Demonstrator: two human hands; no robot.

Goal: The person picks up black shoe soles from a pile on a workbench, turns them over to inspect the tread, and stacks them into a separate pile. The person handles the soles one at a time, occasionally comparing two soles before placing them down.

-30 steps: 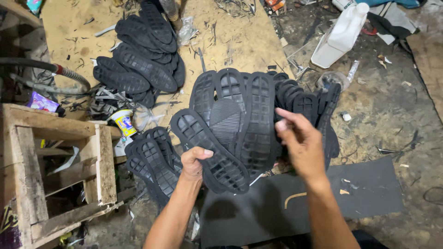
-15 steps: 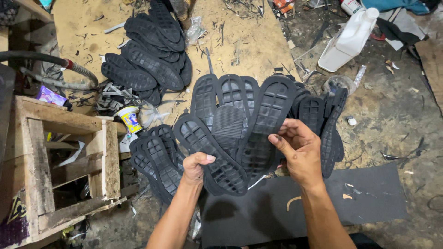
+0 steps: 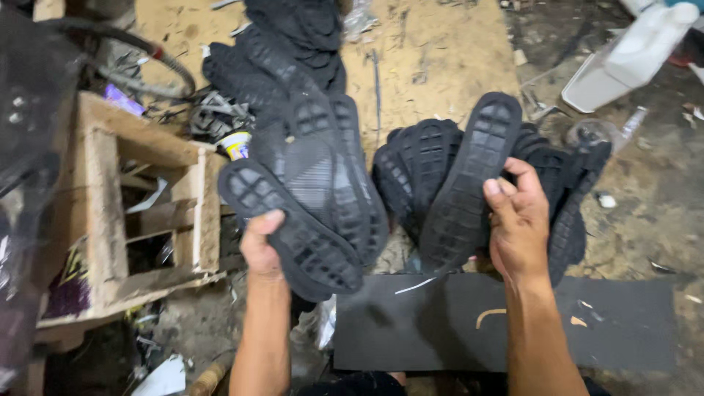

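While both hands grip black soles, sorting looks underway.
Left hand [image 3: 262, 246] holds a fanned bunch [image 3: 308, 198]; right hand [image 3: 519, 224] fingers clasp one sole [image 3: 469, 183] above the dark mat [image 3: 623, 330], near right.

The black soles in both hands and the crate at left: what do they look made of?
Soles in the left hand and right hand: soles look like matte black moulded rubber or foam, with blocky tread. Crate: rough unpainted wood, grain and worn edges showing.
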